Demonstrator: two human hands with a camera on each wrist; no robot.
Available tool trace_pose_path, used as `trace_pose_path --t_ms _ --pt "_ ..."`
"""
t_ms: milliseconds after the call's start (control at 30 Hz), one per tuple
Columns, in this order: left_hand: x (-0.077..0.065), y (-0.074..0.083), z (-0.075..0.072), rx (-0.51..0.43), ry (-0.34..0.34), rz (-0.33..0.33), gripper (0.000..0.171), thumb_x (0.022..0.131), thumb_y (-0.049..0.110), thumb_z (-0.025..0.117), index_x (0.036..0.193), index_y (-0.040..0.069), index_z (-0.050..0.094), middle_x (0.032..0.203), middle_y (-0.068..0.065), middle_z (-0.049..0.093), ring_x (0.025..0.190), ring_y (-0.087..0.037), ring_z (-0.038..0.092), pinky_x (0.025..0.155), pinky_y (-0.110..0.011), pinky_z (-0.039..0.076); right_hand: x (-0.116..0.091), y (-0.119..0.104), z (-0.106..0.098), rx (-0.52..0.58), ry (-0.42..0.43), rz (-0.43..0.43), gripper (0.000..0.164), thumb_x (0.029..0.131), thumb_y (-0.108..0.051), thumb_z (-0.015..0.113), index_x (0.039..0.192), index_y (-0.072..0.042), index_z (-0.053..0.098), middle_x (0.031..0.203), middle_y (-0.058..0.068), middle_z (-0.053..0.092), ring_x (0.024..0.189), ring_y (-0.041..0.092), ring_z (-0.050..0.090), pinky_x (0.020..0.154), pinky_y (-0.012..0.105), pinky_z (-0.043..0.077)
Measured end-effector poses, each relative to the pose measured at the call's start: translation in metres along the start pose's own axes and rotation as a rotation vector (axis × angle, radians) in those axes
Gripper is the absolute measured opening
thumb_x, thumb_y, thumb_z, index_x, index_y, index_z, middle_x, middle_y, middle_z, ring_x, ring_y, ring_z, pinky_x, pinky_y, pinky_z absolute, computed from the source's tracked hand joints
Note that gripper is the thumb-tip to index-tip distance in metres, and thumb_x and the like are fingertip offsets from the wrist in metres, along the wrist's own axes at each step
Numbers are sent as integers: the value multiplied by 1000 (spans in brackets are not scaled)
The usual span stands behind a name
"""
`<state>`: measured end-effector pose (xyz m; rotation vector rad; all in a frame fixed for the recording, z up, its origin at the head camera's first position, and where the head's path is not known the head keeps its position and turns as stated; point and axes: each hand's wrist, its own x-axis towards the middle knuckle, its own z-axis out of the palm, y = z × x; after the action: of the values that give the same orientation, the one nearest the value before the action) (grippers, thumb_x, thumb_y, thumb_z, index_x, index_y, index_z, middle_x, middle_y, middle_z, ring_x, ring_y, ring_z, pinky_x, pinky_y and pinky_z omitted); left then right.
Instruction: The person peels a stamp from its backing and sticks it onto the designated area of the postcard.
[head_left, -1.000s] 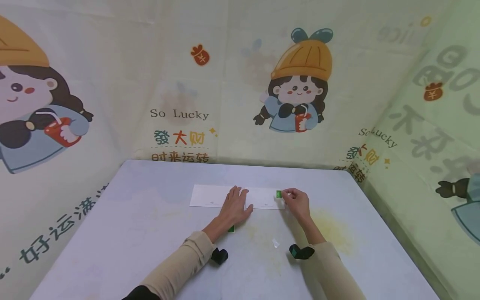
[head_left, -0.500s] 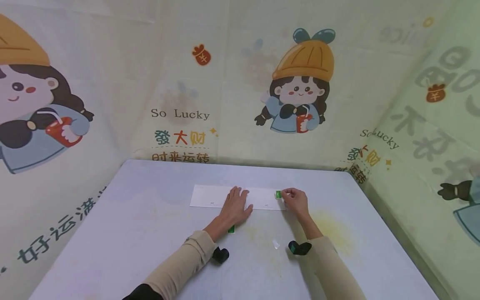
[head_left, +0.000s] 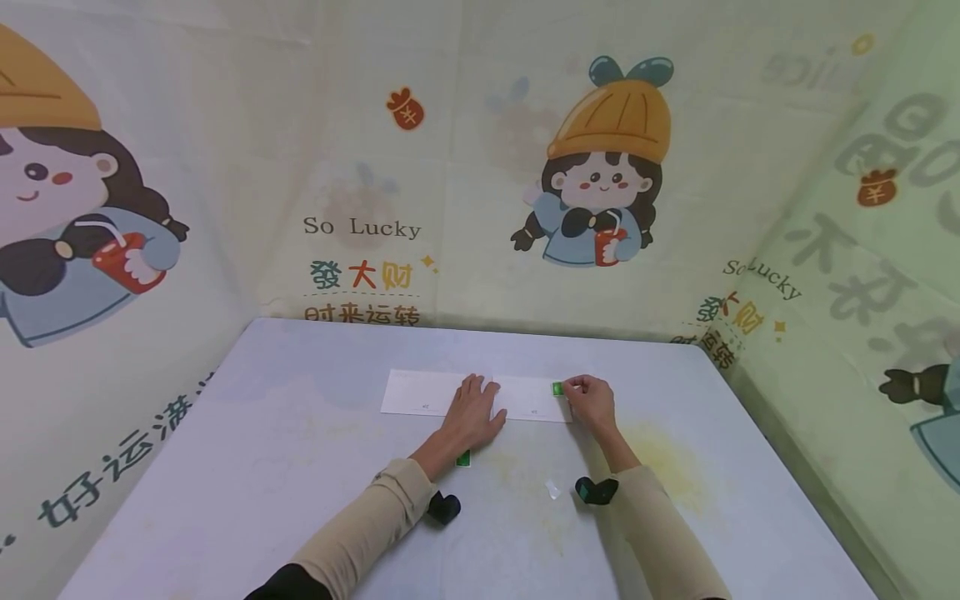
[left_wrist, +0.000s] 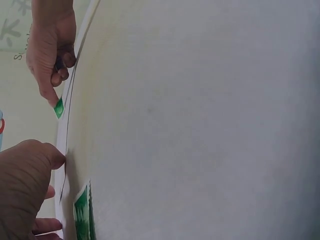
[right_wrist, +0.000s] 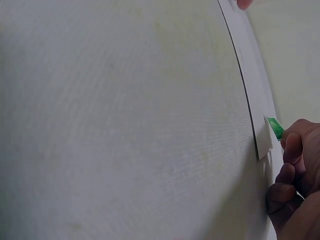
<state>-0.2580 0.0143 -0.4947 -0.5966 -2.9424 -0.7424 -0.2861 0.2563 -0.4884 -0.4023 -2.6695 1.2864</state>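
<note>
A long white sheet of paper [head_left: 420, 392], with a line across its middle and small print low on each half, lies flat towards the back of the table. My left hand [head_left: 471, 417] rests on its middle, fingers spread. At the paper's right end, my right hand [head_left: 592, 404] pinches a small green stamp [head_left: 557, 389] between thumb and fingertips. The right wrist view shows this stamp [right_wrist: 275, 129] tilted at the paper; whether it touches is unclear. Another green stamp [head_left: 463, 458], with toothed edges in the left wrist view, lies under the left wrist, partly hidden.
A small clear scrap [head_left: 552, 490] lies on the white table [head_left: 330, 492] between the forearms. Black wrist devices [head_left: 444, 508] sit by both cuffs. A printed cloth [head_left: 480, 283] stands behind the table and along its sides.
The camera view shifts slightly. My right forearm and its wrist device have eased a little left, while the pinched stamp stays near the paper's right end. The left hand stays in place.
</note>
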Motion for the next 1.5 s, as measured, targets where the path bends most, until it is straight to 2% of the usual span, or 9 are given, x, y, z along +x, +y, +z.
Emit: trace_pose_path --t_ms 267,467,733,900,1233,1500 --pt "1 1 1 11 -5 -18 49 101 34 61 140 5 56 152 -21 44 145 -36 34 120 -50 30 -1 -3 4 -58 59 -16 24 95 -18 64 104 2 74 75 8 59 74 23 52 58 26 39" --pt "2 1 2 19 -16 -30 49 101 35 62 139 5 56 152 -20 43 144 -35 35 120 -49 31 -3 -3 7 -89 92 -31 23 93 -16 62 100 2 74 75 8 60 73 24 52 58 27 37" --pt "2 1 3 19 -18 -40 49 101 35 62 140 6 56 153 -20 43 145 -35 35 120 -50 31 0 -2 8 -126 86 -9 25 95 -19 62 103 1 73 84 12 64 82 28 56 67 32 41" --pt "2 1 3 27 -20 -38 50 101 36 62 140 6 56 153 -20 42 145 -35 34 120 -49 31 1 -1 10 -148 85 2 25 94 -21 62 103 0 73 83 11 64 81 27 56 67 34 41" --pt "2 1 2 24 -19 -33 50 101 35 62 140 5 56 153 -20 43 145 -35 35 120 -49 31 -3 -3 11 -209 97 -29 23 94 -20 61 100 -1 72 86 13 68 79 28 60 67 36 43" --pt "2 1 2 41 -22 -30 51 101 37 61 140 5 56 153 -20 43 145 -35 35 120 -49 31 -6 -7 10 -217 97 -29 22 94 -20 61 99 -1 71 88 14 68 81 30 60 70 40 46"
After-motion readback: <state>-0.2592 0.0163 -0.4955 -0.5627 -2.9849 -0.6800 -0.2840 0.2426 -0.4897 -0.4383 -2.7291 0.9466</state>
